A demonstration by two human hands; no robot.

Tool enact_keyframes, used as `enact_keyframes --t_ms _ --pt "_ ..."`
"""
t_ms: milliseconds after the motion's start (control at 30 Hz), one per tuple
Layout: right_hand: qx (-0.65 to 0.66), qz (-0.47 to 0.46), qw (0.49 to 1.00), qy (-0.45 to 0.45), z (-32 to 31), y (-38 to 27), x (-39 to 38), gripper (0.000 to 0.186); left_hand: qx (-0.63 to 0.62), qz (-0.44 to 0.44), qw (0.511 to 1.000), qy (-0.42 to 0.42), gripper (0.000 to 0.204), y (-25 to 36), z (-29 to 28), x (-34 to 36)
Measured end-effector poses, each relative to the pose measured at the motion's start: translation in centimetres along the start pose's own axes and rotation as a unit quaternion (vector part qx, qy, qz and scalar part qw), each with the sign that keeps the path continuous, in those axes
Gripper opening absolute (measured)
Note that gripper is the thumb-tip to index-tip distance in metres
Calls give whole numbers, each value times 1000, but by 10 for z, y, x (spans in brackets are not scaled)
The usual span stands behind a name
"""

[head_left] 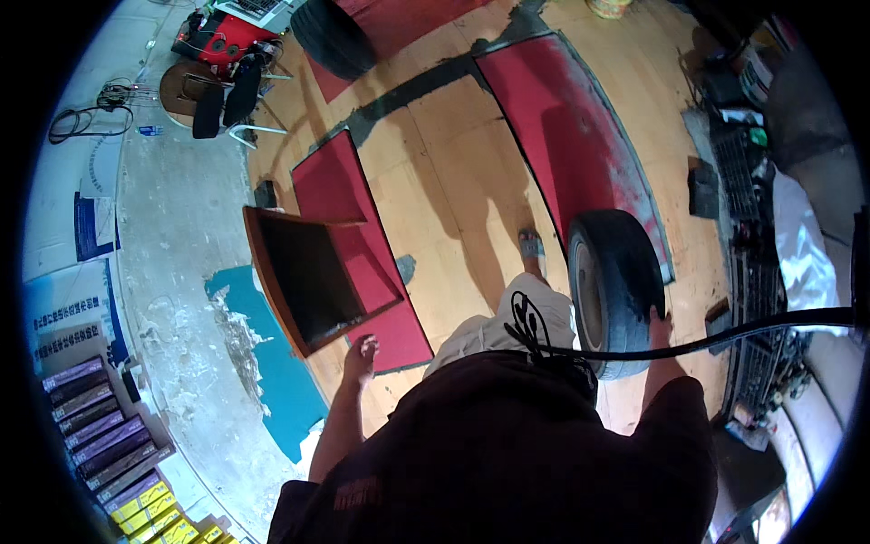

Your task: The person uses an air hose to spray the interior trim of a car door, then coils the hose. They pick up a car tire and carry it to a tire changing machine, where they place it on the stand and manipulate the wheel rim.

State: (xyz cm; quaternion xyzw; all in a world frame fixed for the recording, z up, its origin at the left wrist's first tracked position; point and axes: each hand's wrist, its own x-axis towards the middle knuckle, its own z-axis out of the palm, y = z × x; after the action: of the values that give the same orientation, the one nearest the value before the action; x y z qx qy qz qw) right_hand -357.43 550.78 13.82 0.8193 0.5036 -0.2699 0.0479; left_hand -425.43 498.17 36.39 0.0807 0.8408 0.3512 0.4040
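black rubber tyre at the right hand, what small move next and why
Probably bring the left hand across to help steady the round black rubber tyre: it appears to stand upright, only the right hand touches it, and the left looks empty.

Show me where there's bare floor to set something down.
Tan floor lies bare, though partly shadowed, between two red panels. Bare grey floor runs left of the brown wooden furniture. Crowded: the right side, where the right hand touches a tire and dark clutter lies beyond.
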Motion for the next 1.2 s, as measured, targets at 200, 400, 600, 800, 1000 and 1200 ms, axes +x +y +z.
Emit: enact_keyframes --t_ms 200,400,600,800,1000,1200 --pt "-133 23 991 2 7 -283 -13 94 220 -108 969 -8 39 36 -18 18" --pt "186 -79 962 -186 25 -444 71 73 332 -112 926 -139 37 69 -57 72" --pt "-53 110 992 -10 81 -526 176 91 241 -165 955 -52 35 113 -117 269" --pt "-77 -104 988 -85 19 -793 155 85 263 -67 961 -45 34 393 -145 436" --pt "3 129 992 17 54 -836 207 89 145 11 987 64 40 500 -186 625" --pt "-180 -10 984 -8 58 -1155 157 78 224 -19 965 132 67 569 -197 704"
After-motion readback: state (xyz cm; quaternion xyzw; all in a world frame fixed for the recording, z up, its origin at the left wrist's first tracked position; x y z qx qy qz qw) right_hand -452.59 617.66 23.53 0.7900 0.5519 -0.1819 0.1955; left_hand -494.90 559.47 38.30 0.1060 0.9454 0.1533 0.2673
